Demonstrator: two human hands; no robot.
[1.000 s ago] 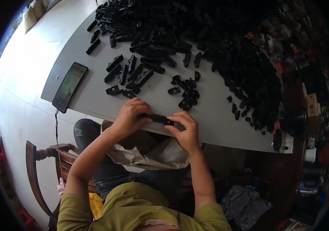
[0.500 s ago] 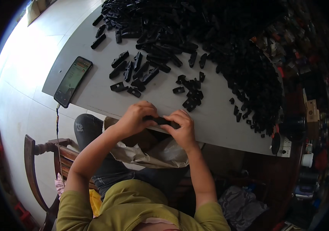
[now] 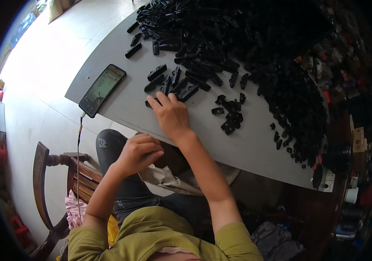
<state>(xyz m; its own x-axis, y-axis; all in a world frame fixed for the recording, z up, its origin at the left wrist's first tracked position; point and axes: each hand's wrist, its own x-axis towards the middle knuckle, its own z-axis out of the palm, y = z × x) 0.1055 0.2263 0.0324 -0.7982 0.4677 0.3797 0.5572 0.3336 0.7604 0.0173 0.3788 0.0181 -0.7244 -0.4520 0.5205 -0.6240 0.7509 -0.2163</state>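
Observation:
My right hand (image 3: 171, 116) reaches over the table onto the near end of a small group of black plastic parts (image 3: 189, 93). Its fingers are apart, the tips touching or just above a short black piece (image 3: 148, 103) that they partly cover. Below the table edge, my left hand (image 3: 139, 152) hovers over an open pale sack (image 3: 162, 176) at my lap. The fingers of that hand are loosely bent, with the thumb apart, and nothing shows in them. To the right lies a cluster of small black clips (image 3: 230, 114).
A large heap of black parts (image 3: 277, 74) covers the far and right side of the grey table (image 3: 120, 113). On the left lies a phone (image 3: 103, 90) with a cable hanging off the edge. A wooden chair (image 3: 42, 182) stands at left, a power strip (image 3: 328, 182) at right.
The black part held in both hands is no longer seen. My right hand has moved up to the group of parts; my left has drawn back below the edge. The view has shifted.

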